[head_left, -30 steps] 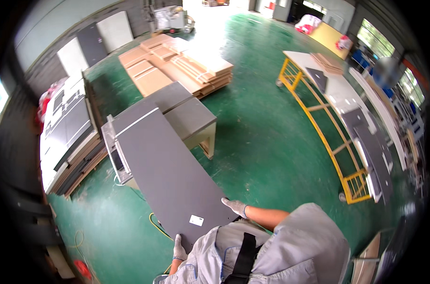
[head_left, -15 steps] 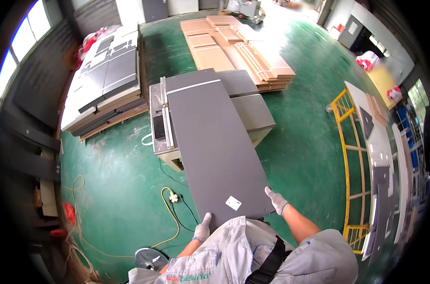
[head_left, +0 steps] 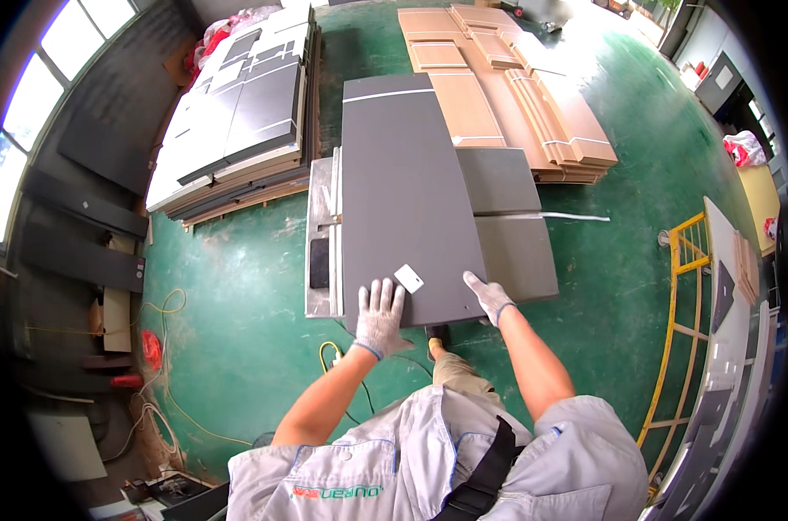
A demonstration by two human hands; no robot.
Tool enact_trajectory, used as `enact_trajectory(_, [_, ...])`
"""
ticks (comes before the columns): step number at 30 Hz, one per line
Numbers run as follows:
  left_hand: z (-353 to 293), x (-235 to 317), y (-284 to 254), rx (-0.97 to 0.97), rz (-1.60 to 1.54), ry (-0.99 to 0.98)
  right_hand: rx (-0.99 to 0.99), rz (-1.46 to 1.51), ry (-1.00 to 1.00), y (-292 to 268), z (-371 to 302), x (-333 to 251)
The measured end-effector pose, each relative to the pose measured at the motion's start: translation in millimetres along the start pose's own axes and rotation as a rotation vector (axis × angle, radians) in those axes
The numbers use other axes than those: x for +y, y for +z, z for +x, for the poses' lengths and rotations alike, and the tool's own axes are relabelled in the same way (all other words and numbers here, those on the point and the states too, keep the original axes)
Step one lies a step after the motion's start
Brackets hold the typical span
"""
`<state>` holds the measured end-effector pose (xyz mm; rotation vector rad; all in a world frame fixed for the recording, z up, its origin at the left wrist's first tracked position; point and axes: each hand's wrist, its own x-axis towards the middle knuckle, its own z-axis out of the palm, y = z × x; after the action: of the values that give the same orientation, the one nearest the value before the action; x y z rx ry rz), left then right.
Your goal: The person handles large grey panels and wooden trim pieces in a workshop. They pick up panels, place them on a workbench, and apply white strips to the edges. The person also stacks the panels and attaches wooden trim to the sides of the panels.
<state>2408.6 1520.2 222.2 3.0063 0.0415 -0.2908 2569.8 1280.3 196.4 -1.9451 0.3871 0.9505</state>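
Note:
A long dark grey panel (head_left: 402,187) lies lengthwise in front of me over a grey-topped machine table (head_left: 515,256), its near end toward my body. A white strap (head_left: 389,94) crosses its far end, and a white label (head_left: 408,278) sits near the close end. Both my hands wear pale knitted gloves. My left hand (head_left: 380,318) rests with spread fingers on the near left corner of the panel. At the near right corner, my right hand (head_left: 493,301) grips the edge, thumb on top; its other fingers are mostly hidden beneath.
Stacked white and grey panels (head_left: 263,108) stand far left, strapped wood-coloured boards (head_left: 515,95) far right. A yellow-framed rack (head_left: 673,334) holding panels stands at right. A yellow cord (head_left: 204,427) runs over the green floor (head_left: 229,347) at left. A white strip (head_left: 576,216) extends from the table's right side.
The panel has moved forward and turned straighter over the table. My left hand has shifted from gripping the left edge to lying on top; my right hand still holds the right corner.

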Motion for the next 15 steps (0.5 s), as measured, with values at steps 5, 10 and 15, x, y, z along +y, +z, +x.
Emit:
enact_trajectory(5, [131.1,-45.5,6.7,-0.093,0.107,-0.107,0.132,-0.511,-0.248,-20.8,101.2,-68.9])
enact_trajectory(10, [188.5,-69.2,13.5,-0.061,0.11,-0.135,0.693,-0.374,-0.438,-91.8,175.4,-76.5])
enact_trajectory(15, [192.8,-66.6,7.0,-0.134,0.081,-0.134,0.704,-0.094,0.052,-221.1,288.9,-54.4])
